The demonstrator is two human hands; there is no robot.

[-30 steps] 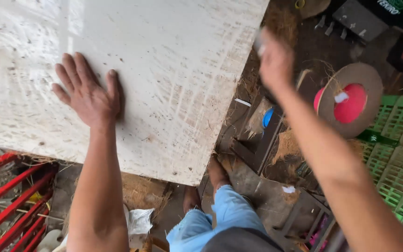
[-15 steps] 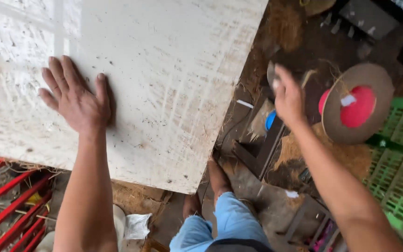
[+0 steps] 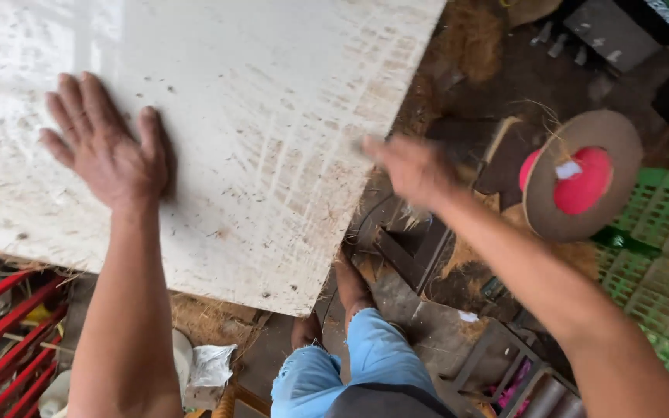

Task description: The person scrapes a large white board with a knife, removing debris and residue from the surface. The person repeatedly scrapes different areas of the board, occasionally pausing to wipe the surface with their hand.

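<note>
Two bare hands show over a big flat white board (image 3: 272,116) with scratches and bits of fibre on it. The left hand (image 3: 106,147) lies flat on the board with its fingers spread wide, pointing to about 11 o'clock. The right hand (image 3: 412,166) is blurred, so I cannot tell for sure how its fingers sit; it looks loosely open, holds nothing, and is just at the board's right edge. From the right hand, the board lies to 9 o'clock, and its edge there runs from 1 o'clock down to 7 o'clock. The left hand is the one pressing on the board; the right one only hangs beside it. Out at 3 o'clock from the right hand is a round brown cardboard spool with a pink middle (image 3: 582,178), well apart from the fingers. Past it sits a green plastic crate (image 3: 660,248). Below the board, at 8 o'clock, are red metal bars (image 3: 1,333). The floor (image 3: 427,325) is dark and messy with brown fibre, and the person's light blue trouser legs (image 3: 350,364) show at 6 o'clock.
</note>
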